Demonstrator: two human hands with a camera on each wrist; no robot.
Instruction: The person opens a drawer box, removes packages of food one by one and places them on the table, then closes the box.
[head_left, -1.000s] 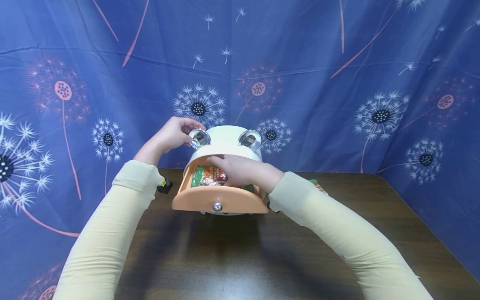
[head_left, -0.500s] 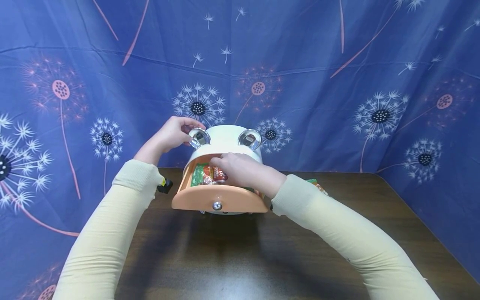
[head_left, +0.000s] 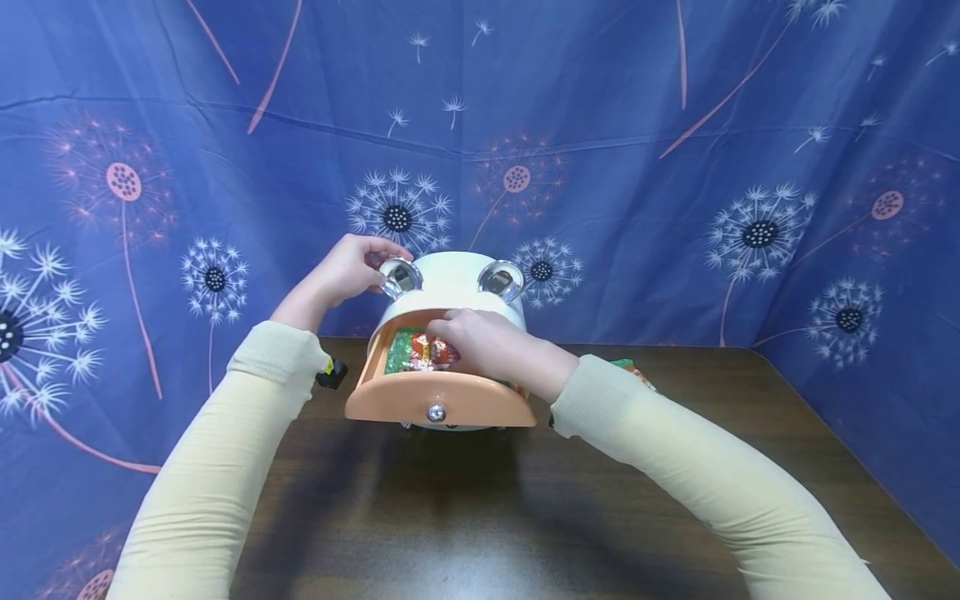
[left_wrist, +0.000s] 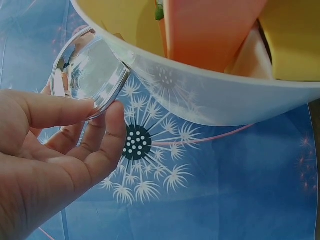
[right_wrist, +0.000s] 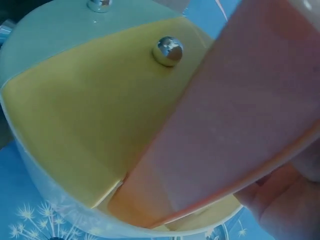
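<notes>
A white drawer box (head_left: pixel 457 279) with two round chrome eyes stands on the table. Its peach-orange drawer (head_left: pixel 442 396) is pulled out and holds snack packets in green and red wrappers. My left hand (head_left: pixel 348 271) pinches the rim of the left chrome eye (left_wrist: pixel 90 75) between thumb and fingers. Over the drawer's side reaches my right hand (head_left: pixel 487 342), its curled fingers pinching a red snack packet (head_left: pixel 431 354); part of the packet is hidden by the hand. In the right wrist view the drawer front covers most of that hand.
A yellow drawer (right_wrist: pixel 95 105) with a chrome ball knob sits shut beside the orange one, with a green drawer (right_wrist: pixel 75 30) beyond. Another packet (head_left: pixel 633 372) lies on the brown table (head_left: pixel 465 517), right of the box. A blue dandelion-print curtain (head_left: pixel 600 83) hangs behind.
My right hand has drawn slightly right inside the drawer and its fingers have curled in at the red packet, which has shifted a little. The left hand stays on the chrome eye.
</notes>
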